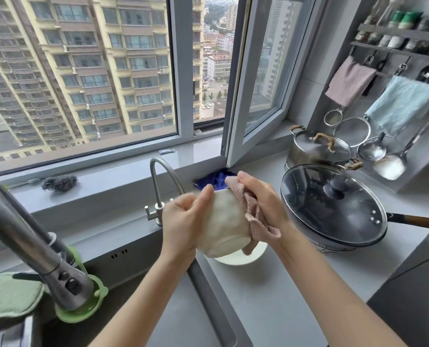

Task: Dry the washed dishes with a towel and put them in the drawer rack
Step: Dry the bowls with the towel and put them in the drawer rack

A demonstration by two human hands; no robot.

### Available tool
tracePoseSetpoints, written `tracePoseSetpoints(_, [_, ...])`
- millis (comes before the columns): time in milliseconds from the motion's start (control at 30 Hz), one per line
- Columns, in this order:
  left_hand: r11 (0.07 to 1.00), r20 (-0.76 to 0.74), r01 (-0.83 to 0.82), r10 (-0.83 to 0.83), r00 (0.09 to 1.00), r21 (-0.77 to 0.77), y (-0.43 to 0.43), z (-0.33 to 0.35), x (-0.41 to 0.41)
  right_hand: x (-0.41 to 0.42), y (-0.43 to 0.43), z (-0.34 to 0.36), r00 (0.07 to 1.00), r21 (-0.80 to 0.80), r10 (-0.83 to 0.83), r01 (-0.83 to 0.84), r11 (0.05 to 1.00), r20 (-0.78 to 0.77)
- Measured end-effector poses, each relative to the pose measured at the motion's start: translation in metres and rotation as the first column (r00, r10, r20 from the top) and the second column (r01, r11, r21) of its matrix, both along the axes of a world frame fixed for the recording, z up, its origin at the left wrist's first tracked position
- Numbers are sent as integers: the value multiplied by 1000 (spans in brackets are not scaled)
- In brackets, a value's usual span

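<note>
**A bowl held over a plate**

I had the bowl (223,221) in the air between my hands, tipped on its side. My left hand (183,216) was curled round its near flank. My right hand (261,201) pressed the towel (253,211) against the far side, fingers bunched on the cloth.

Only the left hand truly had hold of the bowl, and I judged that grip the weak point. A glazed bowl, perhaps damp, could slide out of bare fingers if the right hand rubbed too hard.

Straight below my hands lay a plate (243,256) on the counter (296,284), and a drop would likely crack both. The sink (133,246), down past my left wrist, was another hard landing. The glass wok lid (333,204) sat near my right hand, where a careless swing might catch it.

The drawer rack was out of sight, so I could not judge the carry.
</note>
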State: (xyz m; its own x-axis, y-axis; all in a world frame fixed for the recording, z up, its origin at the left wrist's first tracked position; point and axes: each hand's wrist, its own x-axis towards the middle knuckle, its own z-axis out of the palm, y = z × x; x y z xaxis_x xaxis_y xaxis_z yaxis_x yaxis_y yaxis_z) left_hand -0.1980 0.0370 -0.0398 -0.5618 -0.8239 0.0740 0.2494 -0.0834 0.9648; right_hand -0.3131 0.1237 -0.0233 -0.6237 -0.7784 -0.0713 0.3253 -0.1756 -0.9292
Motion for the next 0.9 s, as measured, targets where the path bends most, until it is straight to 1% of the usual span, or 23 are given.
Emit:
tracePoseSetpoints(33, [993, 3, 1, -2, 1000, 120, 2, -6, -1, 1, 1, -3, 1000, 19, 11, -12, 1000, 29])
tracePoseSetpoints(100, [940, 10, -22, 20, 1000, 342, 7, -17, -2, -1, 3, -12, 998, 76, 9, -13, 997, 58])
tracePoseSetpoints(167, [847, 20, -71, 71, 997, 527, 10, -26, -5, -2, 4, -22, 997, 115, 2, -11, 993, 82])
tracePoseSetpoints(200, [798, 36, -100, 98, 995, 595, 11, -29, -6, -2, 4, -29, 996, 114, -12, 2, 993, 93])
tracePoseSetpoints(233, [759, 51, -124, 120, 991, 639, 10, -31, -8, 0, 3, -35, 993, 95, -36, 25, 995, 109])
tracePoseSetpoints(267, [726, 59, -142, 138, 989, 673, 8, -31, -10, 3, 3, -43, 988, 79, -94, 85, 993, 121])
tracePoseSetpoints(367, [653, 101, -195, 179, 979, 732, 1, -31, -17, 20, -3, -60, 941, 2, -310, 313, 950, 136])
tracePoseSetpoints(400, [646, 125, -229, 203, 971, 728, 1, -30, -19, 28, -4, -64, 930, -9, -358, 360, 933, 83])
tracePoseSetpoints(433, [674, 137, -255, 224, 965, 693, 2, -28, -20, 37, -5, -66, 916, -17, -399, 399, 917, -32])
tracePoseSetpoints(467, [732, 142, -271, 235, 962, 625, 5, -27, -23, 44, -6, -68, 873, -26, -431, 437, 899, -229])
tracePoseSetpoints(500, [792, 136, -278, 244, 960, 543, 10, -25, -25, 50, -7, -68, 767, -28, -440, 485, 874, -466])
tracePoseSetpoints(533, [839, 127, -280, 250, 960, 467, 14, -27, -25, 51, -9, -70, 611, -23, -404, 533, 846, -680])
tracePoseSetpoints(567, [869, 119, -268, 240, 963, 417, 17, -28, -24, 51, -13, -70, 452, -20, -331, 566, 824, -828])
tracePoseSetpoints(600, [892, 120, -253, 224, 967, 374, 18, -29, -22, 51, -15, -66, 339, -13, -253, 576, 818, -906])
tracePoseSetpoints(633, [915, 125, -234, 203, 971, 329, 16, -31, -20, 50, -17, -61, 265, -8, -188, 562, 827, -946])
tracePoseSetpoints(667, [936, 135, -218, 186, 973, 278, 13, -33, -19, 47, -18, -56, 218, 4, -131, 527, 850, -967])
tracePoseSetpoints(700, [949, 143, -215, 185, 972, 231, 9, -34, -18, 44, -18, -49, 204, 27, -85, 494, 869, -975])
tracePoseSetpoints(733, [957, 138, -213, 187, 973, 199, 6, -36, -18, 40, -17, -43, 238, 67, -51, 465, 883, -970])
tracePoseSetpoints(767, [964, 130, -210, 190, 973, 164, 4, -35, -17, 35, -18, -37, 334, 123, -30, 428, 895, -942])
tracePoseSetpoints(800, [970, 118, -207, 192, 974, 125, 2, -33, -17, 30, -19, -31, 473, 168, -38, 384, 908, -880])
tracePoseSetpoints(833, [976, 103, -199, 190, 976, 83, 1, -28, -16, 22, -22, -28, 642, 197, -72, 338, 920, -764])
tracePoseSetpoints(867, [980, 84, -192, 187, 979, 48, -1, -24, -16, 14, -24, -24, 816, 189, -123, 273, 943, -565])
tracePoseSetpoints(900, [984, 51, -175, 174, 984, 20, -3, -20, -15, 8, -24, -20, 951, 154, -135, 183, 971, -277])
